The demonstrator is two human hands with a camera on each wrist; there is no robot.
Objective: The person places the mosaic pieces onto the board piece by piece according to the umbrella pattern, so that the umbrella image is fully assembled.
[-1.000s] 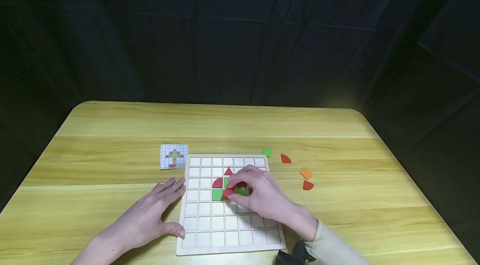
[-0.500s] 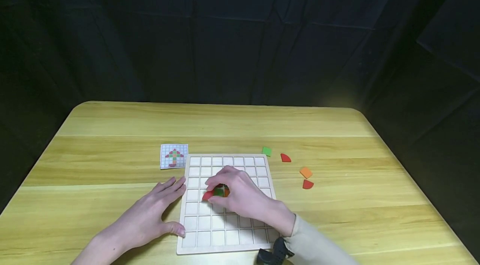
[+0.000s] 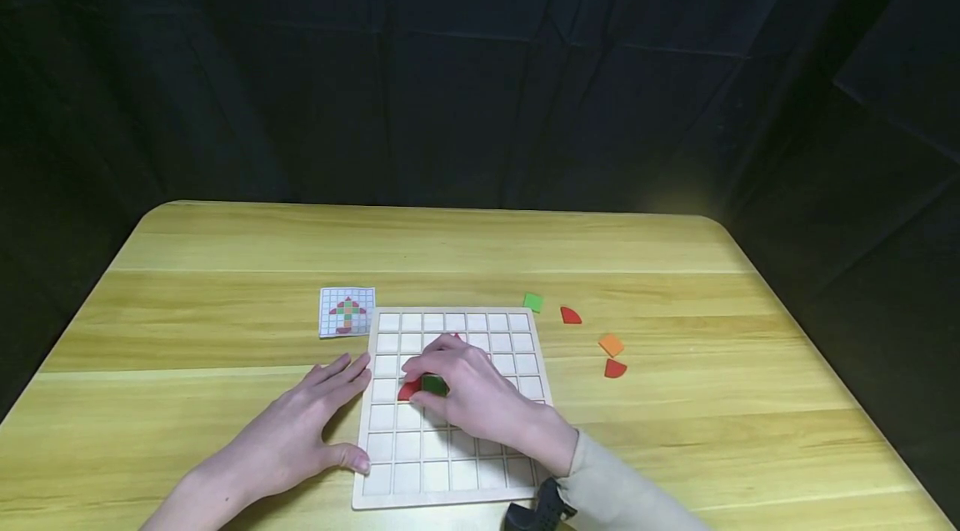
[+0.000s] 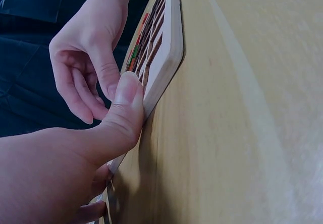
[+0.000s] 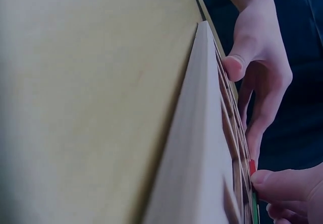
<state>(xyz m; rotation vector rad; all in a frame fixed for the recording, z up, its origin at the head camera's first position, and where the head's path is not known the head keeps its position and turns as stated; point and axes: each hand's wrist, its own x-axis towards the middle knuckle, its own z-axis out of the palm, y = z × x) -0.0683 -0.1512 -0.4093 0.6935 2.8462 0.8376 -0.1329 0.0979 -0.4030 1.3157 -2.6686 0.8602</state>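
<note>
A white grid board with a pale wooden frame lies on the table. My right hand is over its left middle, thumb and fingertips pinching a red quarter-circle tile at a cell in the second column. Just right of that tile, a green tile shows between thumb and fingers; a red tip peeks out above the knuckles. The hand hides the other tiles on the board. My left hand rests with spread, fairly straight fingers against the board's left edge, and its thumb lies on the frame in the left wrist view.
A pattern card with a gridded umbrella-like figure lies at the board's upper left corner. Right of the board are a green square tile, a red quarter-circle, an orange square and another red quarter-circle. A dark curtain hangs behind the table.
My right hand has carried the red quarter-circle tile leftward from above the middle of the board to the second column. The left hand stays at the board's edge.
</note>
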